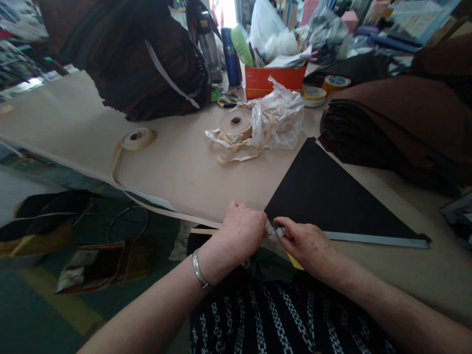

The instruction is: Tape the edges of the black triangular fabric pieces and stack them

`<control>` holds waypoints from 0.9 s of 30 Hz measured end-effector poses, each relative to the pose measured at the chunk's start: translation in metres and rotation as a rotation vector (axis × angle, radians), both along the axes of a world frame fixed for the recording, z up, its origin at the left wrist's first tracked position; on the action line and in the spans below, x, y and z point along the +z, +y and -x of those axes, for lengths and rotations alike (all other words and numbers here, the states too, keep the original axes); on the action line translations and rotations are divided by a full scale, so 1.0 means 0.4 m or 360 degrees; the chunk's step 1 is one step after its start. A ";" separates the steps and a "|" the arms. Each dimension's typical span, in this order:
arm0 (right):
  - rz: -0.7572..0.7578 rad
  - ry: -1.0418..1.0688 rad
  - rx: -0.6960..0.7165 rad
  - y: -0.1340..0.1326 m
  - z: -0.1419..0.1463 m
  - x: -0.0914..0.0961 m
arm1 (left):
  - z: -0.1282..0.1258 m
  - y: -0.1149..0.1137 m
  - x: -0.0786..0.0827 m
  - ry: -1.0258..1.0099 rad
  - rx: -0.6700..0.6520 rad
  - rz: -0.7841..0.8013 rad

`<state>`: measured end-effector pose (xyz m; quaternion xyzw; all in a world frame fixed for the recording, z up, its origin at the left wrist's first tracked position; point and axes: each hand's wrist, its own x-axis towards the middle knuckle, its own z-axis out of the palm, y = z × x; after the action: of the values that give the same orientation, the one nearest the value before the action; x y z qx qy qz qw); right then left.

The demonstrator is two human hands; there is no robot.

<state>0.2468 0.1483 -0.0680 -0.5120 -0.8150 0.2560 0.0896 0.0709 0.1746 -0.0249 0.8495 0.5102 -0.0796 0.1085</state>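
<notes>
- Head view, hands: the person's left hand (241, 231), wearing a silver bangle (199, 268), and right hand (308, 246) sit almost touching at the near edge of a pale beige counter (416, 280).
- Fingers: the left fingers (258, 223) curl downward, pressed together, at the near corner of the black sheet. The right fingers (285, 228) are close together at the near end of the ruler, seemingly pinching a small pale piece; what it is, or whether it is gripped, is too small to tell.
- Main thing: a black triangular sheet (324, 196) lies flat ahead of the hands and to their right. Its longest edge runs sideways, away from the hands toward the right, and the right hand lies nearer along it.
- Along that edge: a long grey metal ruler (376, 239) lies on the sheet's lower edge, its length running out from under the right hand. Nothing lies on the sheet.
- Around: a wide tan kraft-paper sheet (177, 167) covers the counter on the left. A roll of tan paper tape (236, 123) sits on a crumpled clear plastic bag (276, 118), and a second tan tape roll (136, 138) lies further left.
- Beyond: a stack of dark brown sheets (398, 128) rises just past the black sheet, and a red-orange box (275, 81) stands behind the bag.
</notes>
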 end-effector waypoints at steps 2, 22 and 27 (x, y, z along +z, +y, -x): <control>-0.0023 -0.0053 0.0006 0.001 0.001 0.000 | -0.005 -0.005 0.003 -0.0041 -0.0035 0.0032; -0.0051 0.0256 -0.0661 0.159 -0.441 0.067 | 0.022 -0.048 -0.054 -0.0923 -0.0013 0.0125; -0.0077 -0.0241 -0.0808 0.190 -0.499 0.018 | -0.032 -0.037 -0.058 -0.0554 0.0086 0.0132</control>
<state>0.4464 0.2242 -0.0607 -0.7155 -0.6707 0.1667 0.1019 0.0839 0.1597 -0.0483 0.8312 0.5026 0.0506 0.2323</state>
